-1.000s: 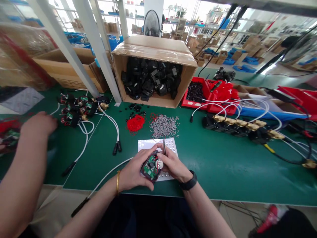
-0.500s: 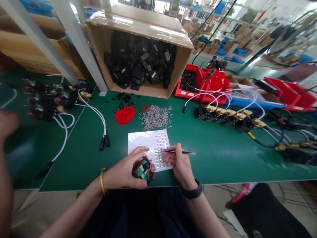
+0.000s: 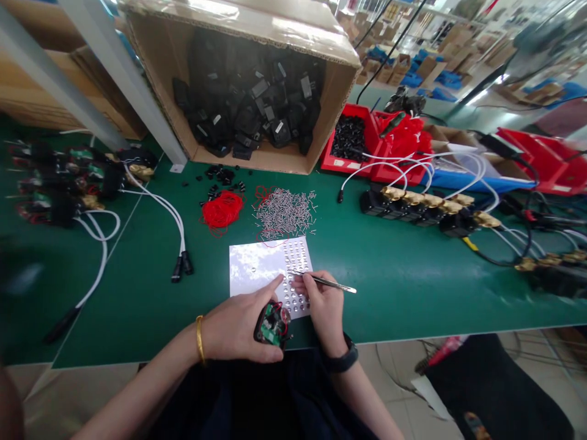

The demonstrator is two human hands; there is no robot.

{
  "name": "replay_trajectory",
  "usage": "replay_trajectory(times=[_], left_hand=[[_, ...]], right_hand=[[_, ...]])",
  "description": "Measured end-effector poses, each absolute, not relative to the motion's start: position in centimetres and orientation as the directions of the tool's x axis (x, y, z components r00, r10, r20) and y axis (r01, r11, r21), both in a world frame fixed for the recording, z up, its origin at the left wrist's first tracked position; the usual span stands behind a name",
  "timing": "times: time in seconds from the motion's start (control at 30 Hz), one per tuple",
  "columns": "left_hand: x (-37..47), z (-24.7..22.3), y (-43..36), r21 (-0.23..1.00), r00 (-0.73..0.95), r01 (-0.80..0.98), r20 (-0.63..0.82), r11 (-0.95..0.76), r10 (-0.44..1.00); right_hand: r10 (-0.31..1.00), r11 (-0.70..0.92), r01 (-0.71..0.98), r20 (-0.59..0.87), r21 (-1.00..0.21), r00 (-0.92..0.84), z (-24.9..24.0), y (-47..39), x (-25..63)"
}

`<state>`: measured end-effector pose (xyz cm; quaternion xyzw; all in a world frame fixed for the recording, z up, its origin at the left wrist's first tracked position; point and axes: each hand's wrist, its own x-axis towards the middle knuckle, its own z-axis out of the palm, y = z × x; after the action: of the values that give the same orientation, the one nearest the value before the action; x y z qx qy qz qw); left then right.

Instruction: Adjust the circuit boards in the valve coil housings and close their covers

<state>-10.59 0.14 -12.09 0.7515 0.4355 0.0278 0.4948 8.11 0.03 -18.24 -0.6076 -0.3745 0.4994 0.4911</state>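
Note:
My left hand (image 3: pixel 241 324) is closed round a small black housing (image 3: pixel 274 325) whose open side shows a green circuit board and red wires. Its index finger reaches over a white sheet (image 3: pixel 250 256). Between the fingertips of my right hand (image 3: pixel 326 305) is a pair of tweezers (image 3: pixel 328 282), with the tips over rows of small shiny round pieces (image 3: pixel 296 253) on the sheet. Whether the tips grip a piece is too small to tell. Just beyond the sheet lie a heap of small screws (image 3: pixel 287 212) and a bundle of red wire (image 3: pixel 222 211).
A carton (image 3: pixel 337 52) of black housings stands at the back. Red bins (image 3: pixel 342 164) and a row of black units with brass fittings (image 3: pixel 415 205) are on the right. More wired units (image 3: pixel 55 183) with white cables lie left, by a metal post (image 3: pixel 151 98).
The view has shifted slightly. My right hand has moved the tweezers over the shiny pieces, and my left hand has turned the housing a little. Another person's hand at the left has moved away.

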Motion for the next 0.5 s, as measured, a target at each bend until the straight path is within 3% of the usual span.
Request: replay_trajectory(times=[0.27,0.5], left_hand=[[-10.95,-13.00,0.31,0.829,0.633,0.547,-0.322,-0.113,0.704],[-11.05,-13.10,0.58,0.838,0.646,0.537,-0.333,-0.098,0.687]], right_hand=[[0.946,-0.247,-0.060,-0.254,-0.967,0.202,-17.76,0.06,8.38],[0.952,-0.251,0.039,-0.240,-0.967,0.192,-17.77,0.05,8.46]])
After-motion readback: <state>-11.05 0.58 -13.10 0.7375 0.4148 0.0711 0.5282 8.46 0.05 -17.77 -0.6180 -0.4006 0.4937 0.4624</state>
